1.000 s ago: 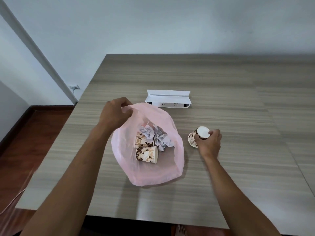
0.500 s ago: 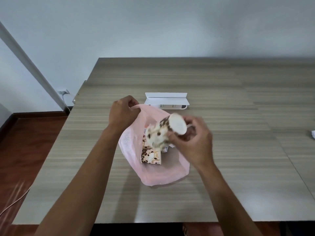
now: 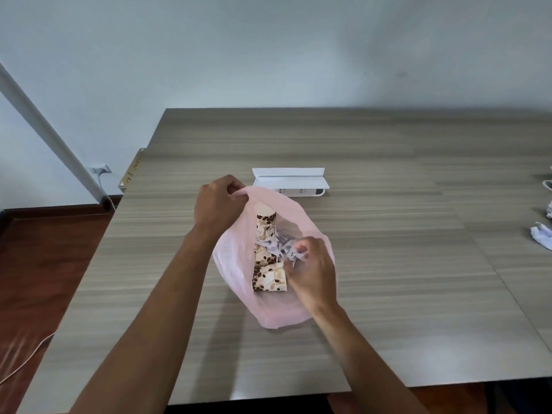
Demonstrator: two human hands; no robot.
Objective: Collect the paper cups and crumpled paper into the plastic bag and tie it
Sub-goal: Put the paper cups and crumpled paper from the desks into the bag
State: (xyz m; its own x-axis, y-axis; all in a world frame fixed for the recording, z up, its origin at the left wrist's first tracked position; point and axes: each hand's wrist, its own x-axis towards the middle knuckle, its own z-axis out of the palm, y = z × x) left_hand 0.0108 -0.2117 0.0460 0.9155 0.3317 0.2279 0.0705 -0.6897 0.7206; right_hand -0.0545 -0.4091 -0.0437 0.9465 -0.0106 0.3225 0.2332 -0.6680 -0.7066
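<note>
A pink plastic bag (image 3: 236,258) lies open on the wooden table (image 3: 388,264). My left hand (image 3: 216,204) pinches the bag's far left rim and holds it up. Inside lie three brown-and-cream patterned paper cups: one at the far end (image 3: 265,224), one in the middle (image 3: 263,256) and one nearest me (image 3: 270,280). Crumpled paper (image 3: 279,249) sits beside them. My right hand (image 3: 312,271) is inside the bag's right side, its fingers loosely curled over the crumpled paper, with no cup in it.
A white power strip box (image 3: 289,182) stands just beyond the bag. More crumpled white paper (image 3: 542,237) lies at the table's right edge. A wall socket (image 3: 100,168) and a slanted white conduit (image 3: 50,135) are to the left, over a dark floor.
My right hand picked a cup off the table, carried it left over the bag and let it go inside. The left hand kept its hold on the rim.
</note>
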